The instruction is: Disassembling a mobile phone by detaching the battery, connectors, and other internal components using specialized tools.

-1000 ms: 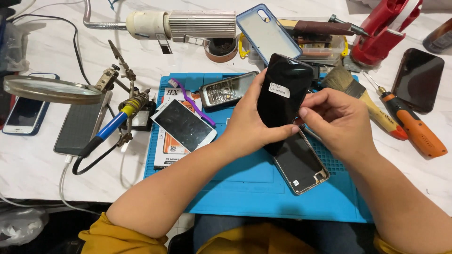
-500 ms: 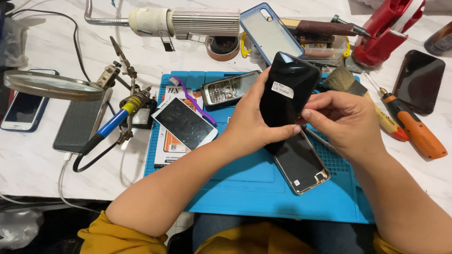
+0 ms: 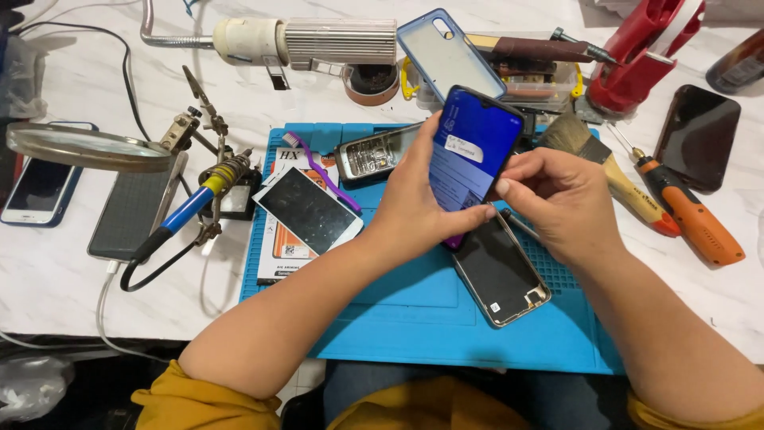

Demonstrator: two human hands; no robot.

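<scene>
- White marble-look table (image 3: 64, 279) across the whole frame, crowded with repair gear.
- Blue work mat (image 3: 414, 318) at centre and lower centre, under both forearms.
- Ribbed lamp head (image 3: 318, 41) on a gooseneck along the top edge; red tool (image 3: 637, 56) at upper right.
- Magnifier lens (image 3: 83, 147) at left, with a blue-handled soldering iron (image 3: 187, 211) clipped in a stand just right of it.
- Phone with lit blue screen (image 3: 469, 151) at centre, raised above the mat and tilted toward the upper right; small white sticker on the glass.
- Left hand (image 3: 414, 199) grasping that phone from its left edge and underside, thumb along the lower edge.
- Right hand (image 3: 565, 199) pinched closed at the phone's right edge, fingertips touching the side; anything held between them too small to tell.
- Open phone frame (image 3: 501, 271) flat on the mat just below the raised phone, dark and gutted.
- White-fronted screen panel (image 3: 306, 211) on the mat's left part, over a printed packet; purple plastic tool (image 3: 318, 167) beside it.
- Old keypad handset (image 3: 370, 155) at the mat's top edge.
- Brush (image 3: 597, 167) and orange screwdriver (image 3: 684, 215) at right, dark glass panel (image 3: 696, 135) beyond.
- Judged progress: screen powered and showing a picture, so apparently a live test under way; the frame on the mat not yet joined to anything, closing up not yet done.
</scene>
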